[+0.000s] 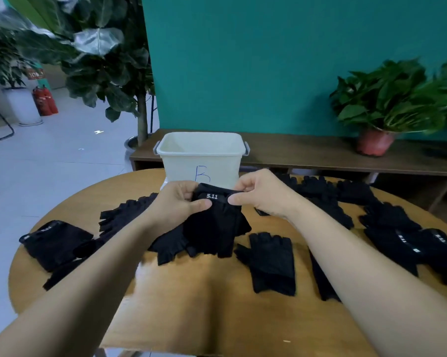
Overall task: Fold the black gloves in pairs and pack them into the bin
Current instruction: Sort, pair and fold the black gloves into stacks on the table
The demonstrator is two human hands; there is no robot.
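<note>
Both hands hold a black fingerless glove (214,228) by its cuff, which bears a white "5.11" label, above the middle of the round wooden table (191,300). My left hand (183,199) pinches the cuff's left end and my right hand (258,194) pinches its right end. The glove's fingers hang down toward me. Just behind the hands stands the white bin (201,155), marked with a blue letter; what I see of its inside looks empty. Several more black gloves lie spread over the table, one (271,261) flat just right of the held glove.
Loose gloves lie in a pile at the left (55,243) and in a band along the right side (407,240). Behind the table runs a low wooden bench (307,150) with a potted plant (376,143). A tall leafy plant (140,119) stands at the left.
</note>
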